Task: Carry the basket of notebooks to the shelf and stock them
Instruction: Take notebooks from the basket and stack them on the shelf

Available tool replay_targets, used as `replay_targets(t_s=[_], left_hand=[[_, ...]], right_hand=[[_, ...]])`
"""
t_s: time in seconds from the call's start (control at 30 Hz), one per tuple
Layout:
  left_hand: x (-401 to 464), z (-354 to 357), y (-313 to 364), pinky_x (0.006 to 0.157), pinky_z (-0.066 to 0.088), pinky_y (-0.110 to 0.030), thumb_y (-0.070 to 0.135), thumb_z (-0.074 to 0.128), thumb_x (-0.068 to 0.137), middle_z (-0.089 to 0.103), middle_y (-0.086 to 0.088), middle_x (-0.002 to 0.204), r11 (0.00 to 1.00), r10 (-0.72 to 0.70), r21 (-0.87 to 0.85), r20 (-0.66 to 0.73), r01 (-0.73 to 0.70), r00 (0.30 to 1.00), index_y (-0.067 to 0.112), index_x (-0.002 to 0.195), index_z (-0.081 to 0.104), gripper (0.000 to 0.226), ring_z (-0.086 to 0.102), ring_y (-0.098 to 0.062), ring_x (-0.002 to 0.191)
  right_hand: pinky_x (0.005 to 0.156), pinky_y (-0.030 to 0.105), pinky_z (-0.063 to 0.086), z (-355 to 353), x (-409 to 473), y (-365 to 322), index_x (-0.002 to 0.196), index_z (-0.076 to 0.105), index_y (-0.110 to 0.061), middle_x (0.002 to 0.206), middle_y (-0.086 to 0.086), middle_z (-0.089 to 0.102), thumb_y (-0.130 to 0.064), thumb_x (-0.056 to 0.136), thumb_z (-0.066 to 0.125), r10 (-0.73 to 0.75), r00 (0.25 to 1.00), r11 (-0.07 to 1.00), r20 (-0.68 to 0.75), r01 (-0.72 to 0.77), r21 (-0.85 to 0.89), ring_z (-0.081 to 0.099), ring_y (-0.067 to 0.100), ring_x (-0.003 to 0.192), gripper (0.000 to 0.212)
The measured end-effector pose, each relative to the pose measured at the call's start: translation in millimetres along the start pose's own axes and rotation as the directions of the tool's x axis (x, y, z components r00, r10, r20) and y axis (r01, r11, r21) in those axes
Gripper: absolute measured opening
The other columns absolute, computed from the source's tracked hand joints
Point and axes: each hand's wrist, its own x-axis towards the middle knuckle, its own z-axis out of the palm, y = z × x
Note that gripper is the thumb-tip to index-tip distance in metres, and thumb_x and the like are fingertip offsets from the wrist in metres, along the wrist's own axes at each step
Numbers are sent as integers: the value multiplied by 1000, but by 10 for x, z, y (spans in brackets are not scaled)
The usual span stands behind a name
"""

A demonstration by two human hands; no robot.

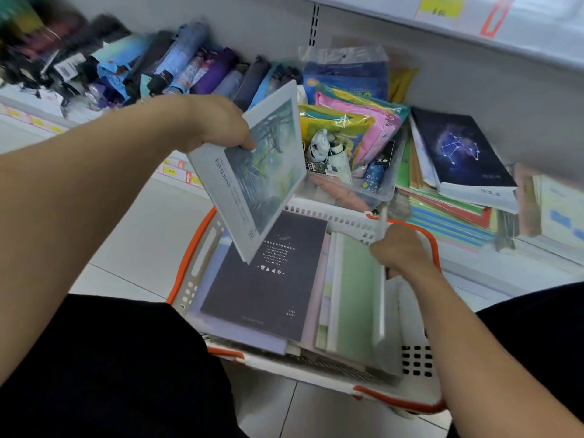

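A white basket (414,358) with orange handles sits on the floor between my knees, below the shelf. My left hand (221,124) holds a grey notebook (252,175) with a green landscape cover, lifted above the basket and tilted. In the basket a dark notebook (268,279) lies on top of a pile, with pale green notebooks (357,292) standing on edge beside it. My right hand (401,251) is curled over the top of those upright notebooks at the basket's right side. On the shelf a dark constellation notebook (458,150) tops a stack.
The low shelf (505,257) also carries folded umbrellas (196,71) at the left and a clear bin (373,197) of colourful pouches in the middle. An upper shelf (474,26) with price tags overhangs. Tiled floor (142,232) lies at the left.
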Motion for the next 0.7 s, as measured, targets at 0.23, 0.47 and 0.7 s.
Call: replay_targets(t_s=[0.23,0.47,0.7], left_hand=[[-45,159,124,79,57,-41,24,65,92,66,-6,113,981,80,-190,196,-42,977,15,122,60,32,68,-25,92],[-108,202,107,86,46,-34,46,42,100,58,-6,122,997,52,49,81,-56,995,12,118,59,41,56,-28,105],[-111,168,100,90,55,-41,34,52,96,66,-12,114,990,63,-134,83,-51,995,9,114,66,34,66,-28,100]], right_hand=[[39,21,46,-623,-442,-1065,69,56,-8,60,9,56,2,81,61,-203,977,745,-63,196,638,55,13,34,16],[46,37,57,-256,-441,-1823,93,63,9,77,23,67,2,85,60,-221,975,523,-15,131,842,67,27,47,11],[54,48,60,-273,-240,-1965,78,66,-3,77,19,70,-31,65,63,-192,949,693,-249,310,650,69,39,65,31]])
